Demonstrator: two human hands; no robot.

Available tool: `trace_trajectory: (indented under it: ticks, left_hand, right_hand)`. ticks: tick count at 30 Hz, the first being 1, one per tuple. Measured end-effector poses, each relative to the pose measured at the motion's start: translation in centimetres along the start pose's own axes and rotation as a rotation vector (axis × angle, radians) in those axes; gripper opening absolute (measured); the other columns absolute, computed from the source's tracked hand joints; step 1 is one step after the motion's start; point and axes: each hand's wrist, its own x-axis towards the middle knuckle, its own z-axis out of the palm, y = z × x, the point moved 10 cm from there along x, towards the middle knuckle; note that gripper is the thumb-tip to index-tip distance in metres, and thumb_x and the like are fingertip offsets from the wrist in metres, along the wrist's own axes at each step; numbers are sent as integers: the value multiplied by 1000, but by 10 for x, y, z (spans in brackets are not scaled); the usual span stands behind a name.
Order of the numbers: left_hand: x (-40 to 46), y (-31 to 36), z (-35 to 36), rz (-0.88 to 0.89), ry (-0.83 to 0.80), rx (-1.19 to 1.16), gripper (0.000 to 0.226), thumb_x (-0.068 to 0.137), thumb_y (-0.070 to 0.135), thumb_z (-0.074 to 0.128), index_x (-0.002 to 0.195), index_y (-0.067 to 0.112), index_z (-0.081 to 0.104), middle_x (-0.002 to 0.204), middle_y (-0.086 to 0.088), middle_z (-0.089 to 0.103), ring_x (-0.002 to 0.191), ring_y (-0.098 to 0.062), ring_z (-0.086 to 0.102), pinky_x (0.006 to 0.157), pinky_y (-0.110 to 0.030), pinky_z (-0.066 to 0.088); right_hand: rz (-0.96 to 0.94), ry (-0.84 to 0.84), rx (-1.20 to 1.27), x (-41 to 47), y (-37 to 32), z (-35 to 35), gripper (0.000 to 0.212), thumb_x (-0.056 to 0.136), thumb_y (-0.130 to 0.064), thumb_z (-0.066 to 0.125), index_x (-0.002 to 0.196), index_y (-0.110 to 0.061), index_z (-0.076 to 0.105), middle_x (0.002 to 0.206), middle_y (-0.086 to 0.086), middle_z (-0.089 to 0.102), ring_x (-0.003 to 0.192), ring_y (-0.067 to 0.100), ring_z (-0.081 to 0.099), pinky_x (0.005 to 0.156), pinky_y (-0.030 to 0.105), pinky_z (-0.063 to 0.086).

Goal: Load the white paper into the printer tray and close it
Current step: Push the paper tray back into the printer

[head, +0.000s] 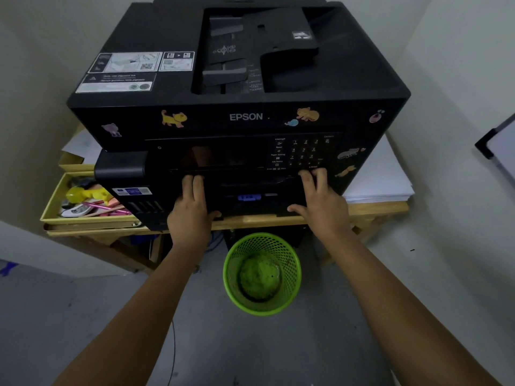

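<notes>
Black plastic tray point(250, 201) sits at the printer point(239, 118) front's lower edge, 6 o'clock of the control panel point(301, 153), apparently pushed most or all the way in; how far exactly cannot be told. Left hand point(192, 207) is at its 9 o'clock end, right hand point(320, 201) at its 3 o'clock end. On both, the fingers lie nearly straight over the front face with fingertips up near the panel's lower edge and thumbs down at the bottom lip: a flat press or a light hold, nothing enclosed.

White paper stack point(381, 176) lies on the wooden table point(250, 221) at 3 o'clock of the printer, partly tucked behind its corner. Whether any sheets are already in the tray is not visible.

Handling judgement: tray is light, stiff, probably slides on rails and binds if pushed skewed, so an even two-end hold suits. Paper is limp in single sheets, slick as a ream; best taken by the long edges and squared first.

Clearance: tray front is near the table edge, open floor toward the person. Green mesh bin point(262, 274) is at 6 o'clock below. Yellow box point(55, 196) of stationery crowds 9 o'clock. Wall is near at 3 o'clock beyond the stack.
</notes>
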Motion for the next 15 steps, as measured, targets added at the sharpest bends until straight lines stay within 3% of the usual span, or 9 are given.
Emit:
trace_trajectory:
  ticks: [9,15]
  left_hand:
    - [9,0,7,35,-39,12,97,68,32,97,141,8,38,146,-18,40,95,-44,68,62,-47,60]
    - [13,3,10,18,-54,37,98,66,28,98,140,6,38,142,-21,40,97,-46,66,71,-50,60]
  right_hand:
    - [-31,91,34,-13,3,10,99,90,-54,81,168,-16,31,162,17,39,112,29,73,72,42,67]
    - [-61,68,-2,-8,5,16,104,91,-58,78,169,-15,25,168,17,33,120,29,71,72,43,68]
